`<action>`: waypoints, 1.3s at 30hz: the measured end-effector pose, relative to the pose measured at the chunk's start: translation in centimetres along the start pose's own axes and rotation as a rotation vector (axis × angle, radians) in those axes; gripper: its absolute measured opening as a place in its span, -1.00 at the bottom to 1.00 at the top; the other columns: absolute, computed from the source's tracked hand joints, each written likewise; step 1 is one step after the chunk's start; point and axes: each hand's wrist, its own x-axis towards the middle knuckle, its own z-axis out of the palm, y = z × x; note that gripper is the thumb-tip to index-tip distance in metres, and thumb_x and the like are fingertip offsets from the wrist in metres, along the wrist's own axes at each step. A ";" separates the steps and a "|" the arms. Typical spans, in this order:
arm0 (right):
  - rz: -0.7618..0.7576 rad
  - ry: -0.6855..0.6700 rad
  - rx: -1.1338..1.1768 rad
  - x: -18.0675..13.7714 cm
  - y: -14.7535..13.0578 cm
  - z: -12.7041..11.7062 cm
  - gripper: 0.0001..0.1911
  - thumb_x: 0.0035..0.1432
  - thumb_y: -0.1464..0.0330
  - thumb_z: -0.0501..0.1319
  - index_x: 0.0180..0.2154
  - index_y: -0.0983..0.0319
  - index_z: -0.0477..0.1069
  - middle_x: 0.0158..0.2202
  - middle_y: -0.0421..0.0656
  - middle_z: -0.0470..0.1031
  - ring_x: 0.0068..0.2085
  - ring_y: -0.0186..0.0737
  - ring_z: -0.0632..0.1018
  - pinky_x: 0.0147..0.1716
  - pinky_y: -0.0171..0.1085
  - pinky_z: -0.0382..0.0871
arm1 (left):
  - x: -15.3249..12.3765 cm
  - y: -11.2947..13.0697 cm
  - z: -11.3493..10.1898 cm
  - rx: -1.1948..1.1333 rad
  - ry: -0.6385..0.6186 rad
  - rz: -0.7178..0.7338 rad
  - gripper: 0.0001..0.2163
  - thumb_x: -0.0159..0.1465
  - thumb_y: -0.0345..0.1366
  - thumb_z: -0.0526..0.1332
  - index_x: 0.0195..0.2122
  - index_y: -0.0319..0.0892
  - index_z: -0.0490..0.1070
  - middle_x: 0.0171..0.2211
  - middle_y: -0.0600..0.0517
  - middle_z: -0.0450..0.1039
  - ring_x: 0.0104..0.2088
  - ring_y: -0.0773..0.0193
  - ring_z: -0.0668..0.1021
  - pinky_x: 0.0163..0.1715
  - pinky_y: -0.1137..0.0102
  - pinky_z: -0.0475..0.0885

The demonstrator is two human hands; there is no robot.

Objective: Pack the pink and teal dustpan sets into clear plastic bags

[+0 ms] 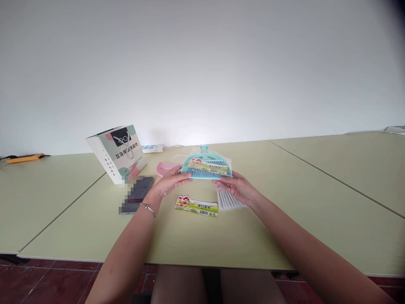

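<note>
A turquoise dustpan and brush set (206, 173) in clear wrapping is held up over the table between my two hands, its handle end pointing away from me. A printed label card (208, 166) lies across its front. My left hand (172, 181) grips the near left edge, and my right hand (236, 185) grips the near right edge. Below it, a second label card (196, 207) lies flat on the table. White brush bristles (229, 200) show under my right hand; the rest of that brush is hidden. Behind my left hand sits a pink dustpan (164, 168), partly covered.
To the left stands a paper gift bag (122, 152) with a rope handle, a phone (137, 195) lying in front of it. A white packet (153, 148) rests by the wall. An orange object (25, 158) lies far left, and a cable (363, 132) runs along the back right.
</note>
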 end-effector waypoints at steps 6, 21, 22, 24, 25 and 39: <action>-0.007 0.003 -0.040 0.1 0.1 -0.1 -0.76 -0.04 0.59 0.28 -0.26 0.30 0.45 -0.23 -0.09 0.59 -0.24 -0.25 0.62 -0.25 -0.40 0.55 | 0.5 -0.6 -0.2 -0.033 0.059 -0.046 -0.75 0.01 -0.44 0.35 -0.25 -0.21 0.48 -0.35 0.01 0.55 -0.32 0.35 0.58 -0.15 0.44 0.45; 0.043 0.050 -0.031 0.2 -0.5 -0.1 -0.80 0.14 0.35 0.19 -0.17 0.26 0.41 -0.24 -0.08 0.59 -0.31 -0.20 0.62 -0.33 -0.26 0.57 | 0.5 -1.1 1.3 -0.034 0.157 -0.053 -0.85 0.02 -0.35 0.34 -0.44 -0.25 0.39 -0.60 0.07 0.43 -0.57 0.46 0.44 -0.47 0.52 0.36; 0.030 0.097 -0.039 0.4 -0.4 -0.3 -0.85 0.14 0.40 0.19 -0.21 0.28 0.42 -0.31 -0.09 0.59 -0.37 -0.23 0.61 -0.38 -0.30 0.57 | 0.4 -1.1 1.2 0.000 0.113 -0.044 -0.82 0.02 -0.30 0.35 -0.41 -0.25 0.40 -0.58 0.07 0.44 -0.54 0.44 0.46 -0.42 0.50 0.39; 0.011 0.154 -0.027 0.7 -0.4 -0.6 -0.90 0.10 0.49 0.20 -0.28 0.30 0.43 -0.36 -0.11 0.59 -0.43 -0.29 0.60 -0.43 -0.37 0.56 | 0.2 -0.9 0.9 0.030 0.011 -0.009 -0.72 0.05 -0.19 0.35 -0.27 -0.23 0.42 -0.46 0.02 0.49 -0.42 0.37 0.53 -0.28 0.43 0.42; 0.010 0.170 -0.006 0.8 -0.4 -0.7 -0.90 0.09 0.51 0.21 -0.29 0.29 0.44 -0.35 -0.12 0.59 -0.42 -0.30 0.60 -0.43 -0.40 0.55 | 0.0 -0.8 0.6 0.025 -0.048 0.016 -0.62 0.06 -0.15 0.34 -0.14 -0.20 0.39 -0.34 -0.03 0.51 -0.33 0.32 0.55 -0.20 0.38 0.41; -0.007 0.013 -0.154 0.0 -0.9 -0.5 -0.81 0.02 0.41 0.30 -0.25 0.26 0.45 -0.21 -0.10 0.57 -0.35 -0.22 0.61 -0.41 -0.32 0.59 | -0.4 -0.8 1.2 0.488 -0.101 0.523 -0.58 -0.04 -0.22 0.41 -0.14 -0.12 0.39 -0.06 -0.04 0.42 0.01 0.11 0.43 -0.01 0.26 0.31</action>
